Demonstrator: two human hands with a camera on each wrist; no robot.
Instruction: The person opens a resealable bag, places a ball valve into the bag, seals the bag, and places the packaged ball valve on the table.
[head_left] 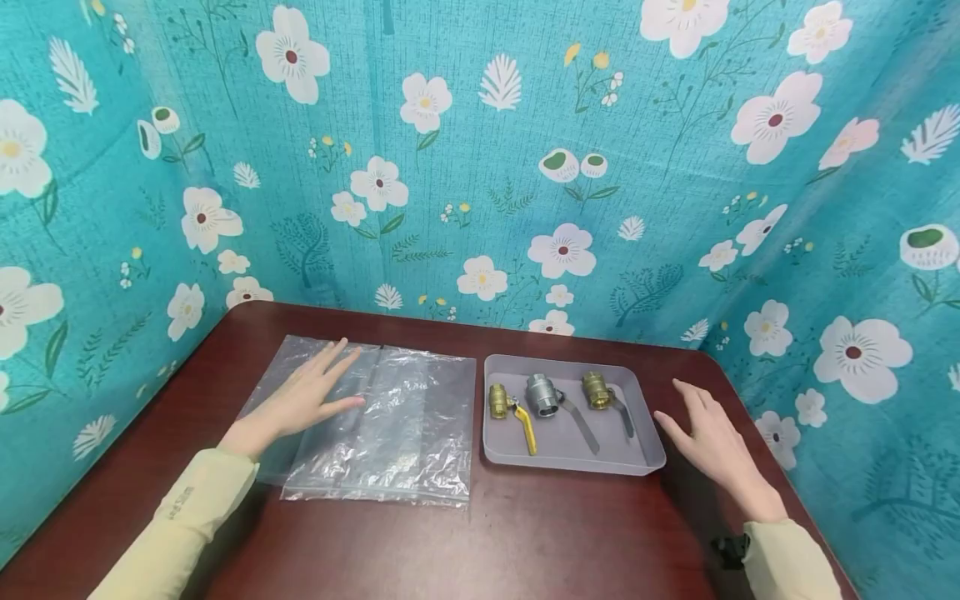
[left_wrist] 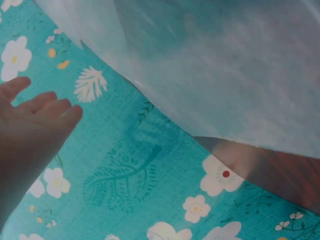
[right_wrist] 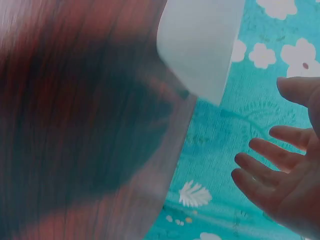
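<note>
My left hand, fingers spread, is over the clear plastic bags that lie flat and overlapping on the left of the table. Nothing is in its grasp; whether it touches the plastic I cannot tell. Just right of a grey tray is my right hand, holding nothing, its fingers extended. Inside the tray lie three ball valves: a small brass valve with a yellow lever, a larger silver valve with a grey lever, and a brass valve with a dark lever.
The dark red-brown table has rounded far corners. A teal flowered curtain hangs behind it and at both sides. A dark strap or device shows at the right cuff.
</note>
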